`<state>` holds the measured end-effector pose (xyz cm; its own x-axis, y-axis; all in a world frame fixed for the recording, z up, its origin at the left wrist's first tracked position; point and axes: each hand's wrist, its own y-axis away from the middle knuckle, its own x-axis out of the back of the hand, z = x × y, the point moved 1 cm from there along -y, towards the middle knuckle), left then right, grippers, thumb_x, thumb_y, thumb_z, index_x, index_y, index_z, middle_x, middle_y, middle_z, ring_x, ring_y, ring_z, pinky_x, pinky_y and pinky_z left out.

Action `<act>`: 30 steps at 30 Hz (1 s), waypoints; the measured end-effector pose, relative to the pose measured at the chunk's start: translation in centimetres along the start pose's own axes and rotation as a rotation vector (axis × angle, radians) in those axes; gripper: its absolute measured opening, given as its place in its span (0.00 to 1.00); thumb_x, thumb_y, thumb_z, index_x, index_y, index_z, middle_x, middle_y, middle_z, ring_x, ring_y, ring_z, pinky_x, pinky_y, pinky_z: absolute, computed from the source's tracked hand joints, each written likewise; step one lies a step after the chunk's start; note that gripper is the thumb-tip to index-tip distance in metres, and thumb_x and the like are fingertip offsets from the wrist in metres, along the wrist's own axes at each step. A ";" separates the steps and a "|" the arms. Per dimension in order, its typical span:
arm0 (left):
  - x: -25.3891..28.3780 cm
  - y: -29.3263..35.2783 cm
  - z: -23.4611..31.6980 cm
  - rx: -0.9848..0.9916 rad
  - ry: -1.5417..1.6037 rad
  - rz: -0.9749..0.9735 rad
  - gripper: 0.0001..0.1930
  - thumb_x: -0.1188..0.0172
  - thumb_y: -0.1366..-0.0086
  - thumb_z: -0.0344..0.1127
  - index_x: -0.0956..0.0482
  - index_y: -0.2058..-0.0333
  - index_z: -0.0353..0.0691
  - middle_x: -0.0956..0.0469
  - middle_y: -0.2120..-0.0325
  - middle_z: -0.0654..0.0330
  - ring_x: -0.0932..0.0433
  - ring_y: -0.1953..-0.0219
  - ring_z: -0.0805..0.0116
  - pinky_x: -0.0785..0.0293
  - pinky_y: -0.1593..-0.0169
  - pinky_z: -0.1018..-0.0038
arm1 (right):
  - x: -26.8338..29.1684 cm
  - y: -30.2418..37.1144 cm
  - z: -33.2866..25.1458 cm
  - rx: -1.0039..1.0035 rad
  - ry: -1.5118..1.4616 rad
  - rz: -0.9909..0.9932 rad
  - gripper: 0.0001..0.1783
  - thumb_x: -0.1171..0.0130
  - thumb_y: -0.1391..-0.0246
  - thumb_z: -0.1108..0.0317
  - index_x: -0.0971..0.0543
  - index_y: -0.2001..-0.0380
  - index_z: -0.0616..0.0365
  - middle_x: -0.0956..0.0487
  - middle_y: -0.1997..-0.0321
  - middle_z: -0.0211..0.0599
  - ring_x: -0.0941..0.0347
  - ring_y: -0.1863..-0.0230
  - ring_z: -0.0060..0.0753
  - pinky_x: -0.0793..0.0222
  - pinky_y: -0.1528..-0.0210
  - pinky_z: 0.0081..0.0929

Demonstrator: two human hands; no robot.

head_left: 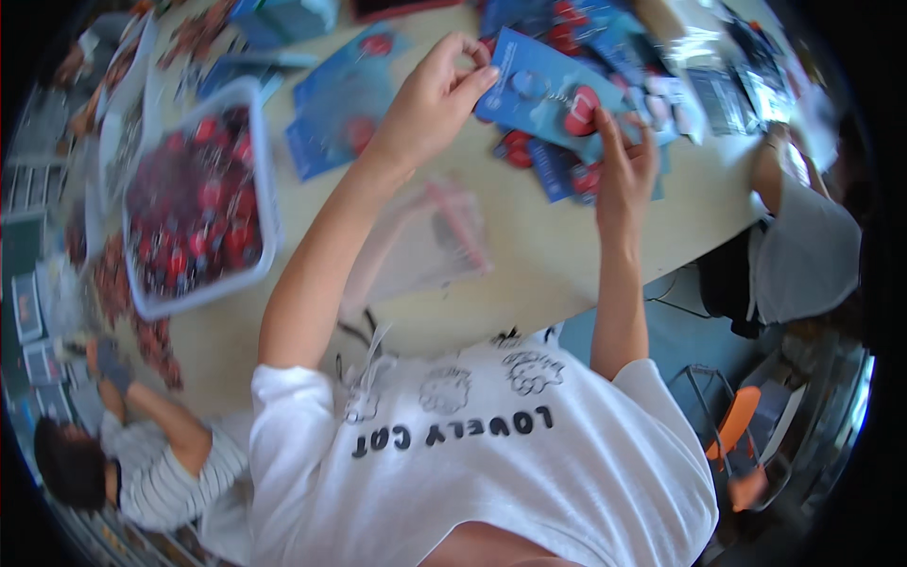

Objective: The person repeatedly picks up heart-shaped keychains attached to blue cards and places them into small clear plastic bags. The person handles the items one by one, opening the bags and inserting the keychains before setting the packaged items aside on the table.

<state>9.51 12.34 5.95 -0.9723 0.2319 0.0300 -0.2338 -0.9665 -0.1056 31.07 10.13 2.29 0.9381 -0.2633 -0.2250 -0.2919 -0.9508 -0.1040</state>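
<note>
Left hand [436, 102] is pinching the left end of a blue card [527, 83], thumb against fingers. Right hand [625, 178] is at the card's lower right, fingers upright, one fingertip against the card next to the red charm [581, 110]. Can't tell if the right is actually gripping; contact partly hidden. Card sits upper centre of the frame, tilted down to the right, charm on its right half, held above the table [557, 248].

More blue cards and red pieces are heaped behind it, upper right. Separate carded pieces [326, 104] lie left of the left hand, upper left of centre. White tub [268, 194] at left, loaded with red pieces [203, 203], glossy, too blurred to separate. Clear bag [425, 241] with a pink-red strip lies flat mid-frame, below the left wrist.

Co-worker in stripes [175, 468] lower left; another person [808, 250] at right edge. Orange object [735, 420] lower right.
</note>
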 end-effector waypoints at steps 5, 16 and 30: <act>3.3 10.6 0.6 -0.060 -1.087 0.178 0.23 0.33 0.46 0.46 0.31 0.61 0.38 0.25 0.69 0.56 0.26 0.66 0.55 0.34 0.60 0.68 | -2.1 2.1 0.0 -0.007 0.019 -0.135 0.10 0.39 0.43 0.72 0.25 0.60 0.66 0.19 0.66 0.33 0.27 0.65 0.12 0.36 0.65 0.07; 3.9 13.9 -4.5 -0.072 -0.818 0.218 0.21 0.27 0.57 0.31 0.28 0.65 0.40 0.29 0.62 0.60 0.30 0.55 0.59 0.37 0.50 0.64 | -2.5 2.7 1.4 -0.081 0.044 -0.279 0.11 0.39 0.43 0.70 0.23 0.60 0.67 0.19 0.66 0.29 0.30 0.65 0.10 0.38 0.61 0.08; 5.8 14.5 -5.2 -0.222 -0.679 0.237 0.12 0.32 0.53 0.24 0.16 0.67 0.41 0.23 0.70 0.63 0.28 0.65 0.64 0.32 0.60 0.69 | -0.4 2.7 2.5 -0.175 0.121 -0.309 0.11 0.39 0.43 0.69 0.23 0.60 0.65 0.19 0.66 0.28 0.29 0.64 0.11 0.37 0.60 0.08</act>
<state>0.50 0.27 -0.53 -0.7968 -0.1677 0.5805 -0.0842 -0.9206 -0.3814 29.42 8.11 -0.29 0.9952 0.0332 -0.0918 0.0352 -0.9992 0.0202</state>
